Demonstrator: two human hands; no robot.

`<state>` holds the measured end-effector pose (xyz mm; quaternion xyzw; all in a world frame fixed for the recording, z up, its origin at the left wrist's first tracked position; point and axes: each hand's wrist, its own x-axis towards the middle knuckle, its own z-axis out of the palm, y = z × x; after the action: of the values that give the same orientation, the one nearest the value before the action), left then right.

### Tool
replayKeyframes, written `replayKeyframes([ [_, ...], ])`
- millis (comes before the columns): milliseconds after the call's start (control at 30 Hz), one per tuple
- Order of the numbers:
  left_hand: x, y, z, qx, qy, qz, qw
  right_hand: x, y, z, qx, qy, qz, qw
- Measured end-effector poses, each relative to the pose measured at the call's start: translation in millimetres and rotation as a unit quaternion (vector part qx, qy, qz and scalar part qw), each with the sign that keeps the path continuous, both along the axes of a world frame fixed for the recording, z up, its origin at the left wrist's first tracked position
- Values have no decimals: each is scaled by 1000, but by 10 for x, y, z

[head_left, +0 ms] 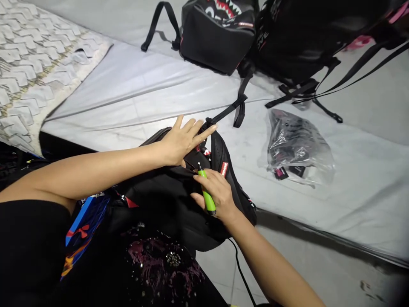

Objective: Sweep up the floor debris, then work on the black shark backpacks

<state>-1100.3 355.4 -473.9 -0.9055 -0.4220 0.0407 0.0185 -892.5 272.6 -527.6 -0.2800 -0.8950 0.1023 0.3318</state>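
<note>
A black backpack (153,192) lies across my lap, with a red label and a bit of shark-teeth print near its top. My left hand (182,140) rests on its upper edge, fingers spread and thumb partly tucked out of sight. Wrapped in my right hand (219,194) is a bright green pen-shaped tool (207,198) with a narrow metal tip and a dark rear end. The tip points up toward the bag's edge, close to my left hand. Whether it touches the fabric I cannot tell.
Two more black backpacks (217,42) with loose straps stand at the back of the white-covered table (153,98). A clear plastic bag (298,147) of dark items lies at right. White textured material (32,64) covers the left corner. A black cord (238,264) hangs below.
</note>
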Motion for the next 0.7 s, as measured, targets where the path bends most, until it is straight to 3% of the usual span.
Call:
replayKeyframes([
  [100, 34, -8, -54, 5, 21, 19, 1000, -17, 24, -14, -26, 16, 4, 1000],
  [267, 50, -36, -75, -2, 13, 15, 1000, -21, 53, 29, -83, 35, -85, 992],
  [400, 57, -29, -56, -10, 12, 23, 1000, 11, 131, 229, -119, -15, -79, 990],
  [600, 98, 42, -56, -42, 21, 40, 998, -30, 361, 580, -300, -105, -34, 947],
  [700, 81, 65, -43, -54, 22, 38, 998, -81, 435, 658, -307, -165, -40, 936],
])
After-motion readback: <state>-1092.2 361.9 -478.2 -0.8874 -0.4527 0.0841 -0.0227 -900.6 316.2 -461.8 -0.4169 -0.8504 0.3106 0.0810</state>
